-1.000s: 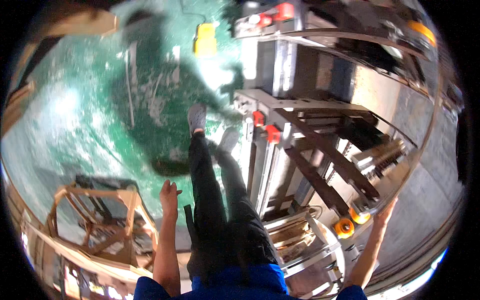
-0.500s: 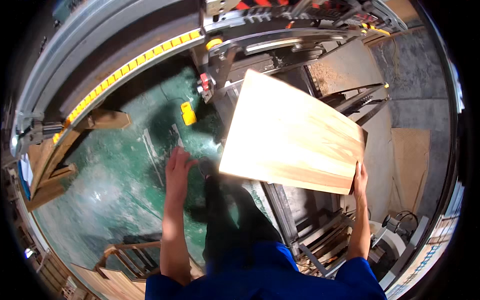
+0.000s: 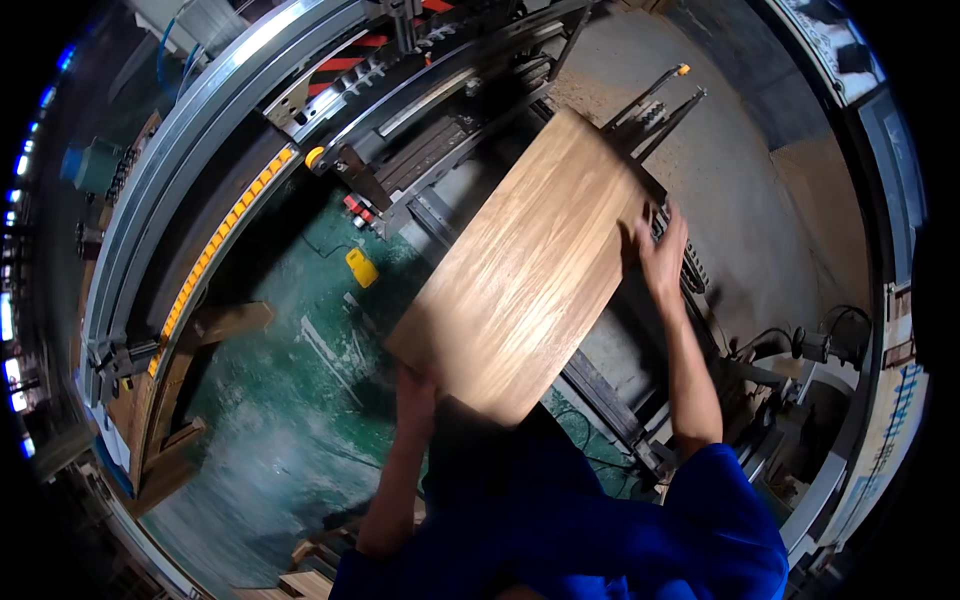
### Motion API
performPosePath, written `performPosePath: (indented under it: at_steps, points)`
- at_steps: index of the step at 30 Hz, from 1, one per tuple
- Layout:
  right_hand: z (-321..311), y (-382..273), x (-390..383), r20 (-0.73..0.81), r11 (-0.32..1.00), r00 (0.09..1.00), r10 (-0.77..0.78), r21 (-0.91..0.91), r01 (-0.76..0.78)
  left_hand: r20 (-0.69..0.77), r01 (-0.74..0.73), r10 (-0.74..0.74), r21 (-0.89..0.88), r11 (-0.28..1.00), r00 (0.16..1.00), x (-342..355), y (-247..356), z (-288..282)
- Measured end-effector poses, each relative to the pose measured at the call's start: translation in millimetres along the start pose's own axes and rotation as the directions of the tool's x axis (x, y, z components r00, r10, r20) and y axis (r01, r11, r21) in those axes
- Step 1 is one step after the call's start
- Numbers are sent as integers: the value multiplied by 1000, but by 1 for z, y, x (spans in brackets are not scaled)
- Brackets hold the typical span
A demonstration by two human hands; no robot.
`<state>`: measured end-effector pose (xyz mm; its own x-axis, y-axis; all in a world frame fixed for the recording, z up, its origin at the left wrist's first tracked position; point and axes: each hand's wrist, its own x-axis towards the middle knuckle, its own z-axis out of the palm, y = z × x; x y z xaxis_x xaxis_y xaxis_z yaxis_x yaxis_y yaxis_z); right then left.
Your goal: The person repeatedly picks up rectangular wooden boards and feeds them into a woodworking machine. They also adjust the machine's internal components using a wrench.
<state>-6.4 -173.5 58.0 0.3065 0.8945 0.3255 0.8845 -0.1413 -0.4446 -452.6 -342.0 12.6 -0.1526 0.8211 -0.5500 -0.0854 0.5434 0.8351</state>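
While we had the wood-grained panel (image 3: 530,270) slanted between our hands, partly over the steel rail (image 3: 607,405), our left hand (image 3: 415,398) sat at its lower-left corner, fingers hidden, grip unconfirmed. Our right hand (image 3: 663,258) was at the right edge, fingers parted; we couldn't tell if it gripped. Risk, we judged: slip or knock against the rail, from uneven hold. Containers: we could make out none.

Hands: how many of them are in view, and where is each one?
2. The left hand is at the near end of the board, its fingers hidden; the right hand is at the board's right edge. No other hand shows.
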Motion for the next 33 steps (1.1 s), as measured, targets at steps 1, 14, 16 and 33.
performPosePath:
  at_steps: [1, 14, 16, 33]
  points:
    - [-10, -7, -39, 23, 996, 999, 39, 78, -40, -28, 128, -132, -120, 984, 991, -19, 18, 18]
    - [-36, -79, -276, 796, -234, 320, 514, 489, -840, 766, 272, -357, 244, 931, 534, -31, -29, 45]
    - [-31, -54, -281, 748, -191, 288, 598, 482, -855, 878, -61, -348, 387, 920, 329, -9, -5, 36]
    - [13, -19, -194, 238, 89, 492, 838, 829, -553, 351, -127, 52, 194, 973, 935, 237, 149, 103]
